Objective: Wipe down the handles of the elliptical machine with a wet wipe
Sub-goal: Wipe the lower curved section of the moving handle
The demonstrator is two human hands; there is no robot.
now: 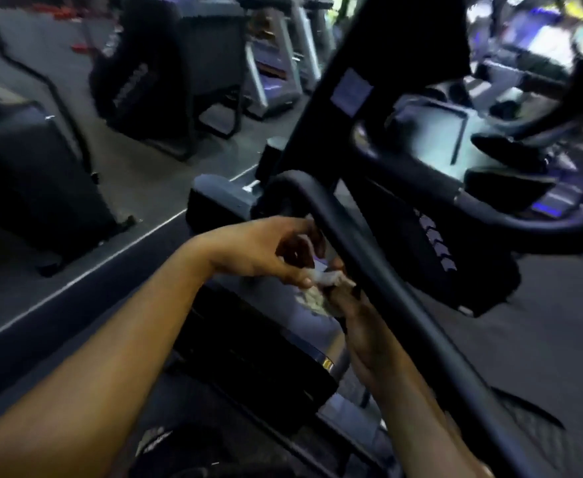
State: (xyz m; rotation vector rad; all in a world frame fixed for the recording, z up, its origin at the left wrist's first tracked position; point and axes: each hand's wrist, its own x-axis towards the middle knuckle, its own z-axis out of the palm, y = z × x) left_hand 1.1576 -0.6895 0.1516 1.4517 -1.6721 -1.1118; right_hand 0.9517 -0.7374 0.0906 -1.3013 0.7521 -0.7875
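Both hands meet just left of the long black padded elliptical handle [362, 250] — left hand [266, 250] pinches the crumpled white wet wipe [321, 281] between thumb and curled fingers, right hand [362, 326] grips it from below with its fingertips. Wipe sits close beside the handle; contact unclear in the blur. Grey treadmills [276, 63] stand behind

Left hand [269, 248] and right hand [359, 315], fingertips together, pinching
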